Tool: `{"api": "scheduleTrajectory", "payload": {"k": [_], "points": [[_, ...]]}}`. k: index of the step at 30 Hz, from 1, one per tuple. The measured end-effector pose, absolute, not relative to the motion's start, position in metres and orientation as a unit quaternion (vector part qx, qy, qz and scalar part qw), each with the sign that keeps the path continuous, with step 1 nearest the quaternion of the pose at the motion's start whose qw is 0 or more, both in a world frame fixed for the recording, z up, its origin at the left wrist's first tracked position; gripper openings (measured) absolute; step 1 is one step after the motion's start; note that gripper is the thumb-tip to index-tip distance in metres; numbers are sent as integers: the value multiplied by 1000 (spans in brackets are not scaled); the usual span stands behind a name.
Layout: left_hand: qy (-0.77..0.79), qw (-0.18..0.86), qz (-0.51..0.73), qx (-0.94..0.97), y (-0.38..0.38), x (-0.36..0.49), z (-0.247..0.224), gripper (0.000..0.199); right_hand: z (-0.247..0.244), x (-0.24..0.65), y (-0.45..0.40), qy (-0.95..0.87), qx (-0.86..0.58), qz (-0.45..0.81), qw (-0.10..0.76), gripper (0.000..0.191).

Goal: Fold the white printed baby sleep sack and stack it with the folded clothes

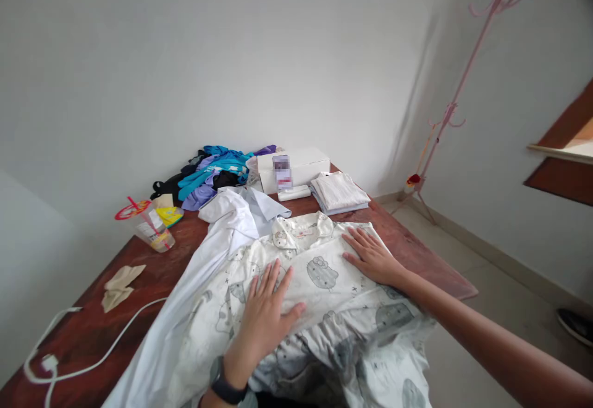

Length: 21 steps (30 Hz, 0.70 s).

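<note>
A white collared shirt (322, 272) with grey cartoon-cat prints is spread over the near part of the table, its collar pointing away from me. Its lower part is crumpled and hangs over the near edge. My left hand (269, 309) lies on the shirt's left half with fingers spread, a dark watch on the wrist. On the upper right of the shirt, near the shoulder, my right hand (370, 257) rests flat with its fingers stretched out. Neither hand grips the cloth. A plain white garment (185, 297) lies along the shirt's left side, partly under it.
Behind the shirt are a folded cloth stack (340, 192), a white box (306, 164) and a phone (282, 173). A heap of clothes (217, 170) lies back left. A plastic cup (155, 229), beige cloth (121, 286) and white cable (102, 362) are at left. A pink coat rack (467, 81) stands right.
</note>
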<state>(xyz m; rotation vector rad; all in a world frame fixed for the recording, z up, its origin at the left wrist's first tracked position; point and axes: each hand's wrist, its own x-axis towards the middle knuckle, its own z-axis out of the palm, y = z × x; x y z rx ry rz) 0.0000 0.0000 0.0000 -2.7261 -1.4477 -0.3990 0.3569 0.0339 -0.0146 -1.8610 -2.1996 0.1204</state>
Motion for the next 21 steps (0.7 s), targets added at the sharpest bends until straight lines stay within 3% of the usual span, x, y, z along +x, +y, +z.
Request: {"api": "scheduleTrajectory", "payload": {"k": [9,21], "points": [[-491,74,-139,-857,-1,-7,-5,80,-12,362,41,-741,-666,7,81,69],[-491,45,-142,-858,-1,-7,-6,74,-5,367,39,-758,-647,57,66,74]]}}
